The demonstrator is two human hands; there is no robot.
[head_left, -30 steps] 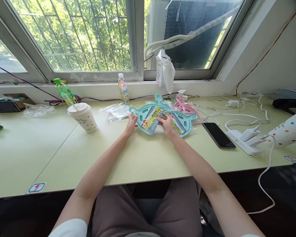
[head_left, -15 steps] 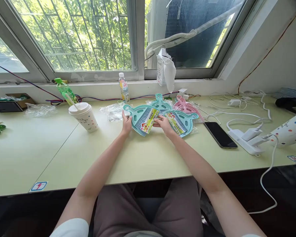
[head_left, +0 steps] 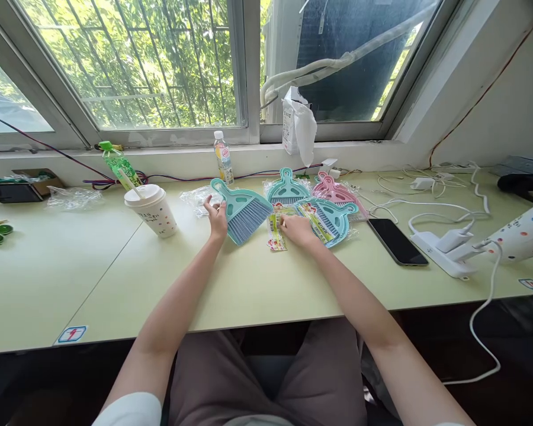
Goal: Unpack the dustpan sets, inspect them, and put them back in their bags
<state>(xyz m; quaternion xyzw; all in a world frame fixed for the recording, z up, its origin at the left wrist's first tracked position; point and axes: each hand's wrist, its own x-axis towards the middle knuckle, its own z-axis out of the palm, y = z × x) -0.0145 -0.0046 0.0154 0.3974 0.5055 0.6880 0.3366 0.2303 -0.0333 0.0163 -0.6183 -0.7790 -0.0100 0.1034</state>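
Note:
My left hand (head_left: 217, 218) grips a teal dustpan-and-brush set (head_left: 241, 208), its grey bristles facing me and its handle up to the left. A yellow-green printed label (head_left: 277, 235) hangs from the closed fingers of my right hand (head_left: 295, 229), apart from that set. Just right of this hand lies another teal set (head_left: 331, 218) with its label on. Behind are a third teal set (head_left: 286, 188) and a pink one (head_left: 332, 190), among clear plastic wrappers.
A white lidded cup (head_left: 151, 212) stands left, near a green bottle (head_left: 118, 165). At the back are a clear bottle (head_left: 223, 158) and plastic wrap (head_left: 196, 198). A phone (head_left: 396, 241) and a power strip (head_left: 444, 254) with white cables lie right.
The label has come away from the teal set and is now in my right hand. My left hand has moved slightly left with the set, whose bristles now show fully.

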